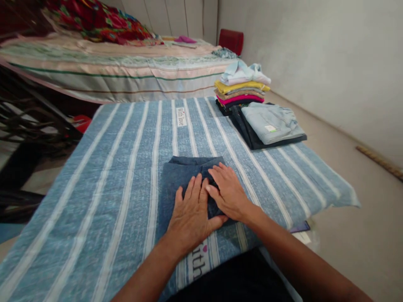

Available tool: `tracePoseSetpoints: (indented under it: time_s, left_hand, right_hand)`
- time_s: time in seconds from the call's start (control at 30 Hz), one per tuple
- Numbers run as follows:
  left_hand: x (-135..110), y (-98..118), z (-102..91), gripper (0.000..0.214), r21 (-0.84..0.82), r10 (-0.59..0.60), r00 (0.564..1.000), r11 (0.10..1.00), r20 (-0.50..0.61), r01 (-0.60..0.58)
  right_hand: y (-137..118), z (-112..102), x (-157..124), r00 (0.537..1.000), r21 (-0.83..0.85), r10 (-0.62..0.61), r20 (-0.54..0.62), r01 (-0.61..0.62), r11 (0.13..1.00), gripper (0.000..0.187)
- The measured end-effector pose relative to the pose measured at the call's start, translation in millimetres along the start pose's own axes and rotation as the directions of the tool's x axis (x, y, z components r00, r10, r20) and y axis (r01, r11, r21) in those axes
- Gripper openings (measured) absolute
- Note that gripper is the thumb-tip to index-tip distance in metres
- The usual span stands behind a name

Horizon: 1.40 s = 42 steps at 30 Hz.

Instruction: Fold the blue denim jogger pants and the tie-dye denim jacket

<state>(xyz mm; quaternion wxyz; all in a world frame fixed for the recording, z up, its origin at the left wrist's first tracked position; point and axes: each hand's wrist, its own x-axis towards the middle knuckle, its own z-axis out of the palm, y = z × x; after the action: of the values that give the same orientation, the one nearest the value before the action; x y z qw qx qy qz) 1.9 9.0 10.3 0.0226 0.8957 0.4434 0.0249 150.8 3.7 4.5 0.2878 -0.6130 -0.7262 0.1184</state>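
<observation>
A folded dark blue denim garment (pixel 171 176), perhaps jeans, lies near the front of a table covered by a blue cloth (pixel 126 167) with white stripes. Flat on top of it rests my left hand (pixel 192 209), fingers stretched forward and thumb out to the right. My right hand (pixel 228 191) lies on the garment's right part, its fingers extended toward the upper left. The two hands are close together, with the right thumb by the left fingers. Both palms face down, and much of the garment is hidden beneath them.
At the table's back right stands a pile of folded clothes (pixel 242 88). Before it, light grey-blue folded jeans (pixel 273 121) lie on dark folded trousers (pixel 248 134). A bed (pixel 126 77) with a red floral blanket (pixel 103 25) is behind; a wall (pixel 315 50) rises on the right.
</observation>
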Motion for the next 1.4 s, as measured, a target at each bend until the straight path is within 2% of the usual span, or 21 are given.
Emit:
tracePoseSetpoints:
  time_s: [0.07,0.17,0.77,1.03,1.23,1.4]
  left_hand:
    - [1,1,-1.0,0.089,0.013,-0.012,1.0,1.0,0.004,0.012]
    - [2,3,-2.2,0.085,0.021,-0.019,1.0,1.0,0.009,0.019]
    - [6,3,-0.9,0.082,0.049,-0.009,1.0,0.999,0.006,0.008]
    - [6,2,-3.6,0.084,0.059,-0.005,1.0,0.998,0.016,0.004]
    - [6,2,-3.8,0.085,0.066,-0.015,1.0,0.998,0.016,0.014]
    - [5,1,-3.5,0.084,0.056,-0.012,1.0,0.998,0.008,0.011]
  right_hand:
    - [-2,-1,1,0.997,-0.075,0.045,0.066,-0.04,0.996,0.052]
    - [-1,1,1,0.992,-0.101,0.062,0.111,-0.051,0.994,0.054]
    - [6,10,-2,0.995,-0.054,0.079,0.055,-0.077,0.996,0.053]
    - [12,9,-3,0.998,0.003,0.055,0.023,-0.055,0.998,0.045]
    - [10,5,-7,0.99,-0.004,0.123,0.069,-0.123,0.992,0.055]
    - [13,7,-7,0.994,0.014,0.096,0.055,-0.097,0.995,0.057]
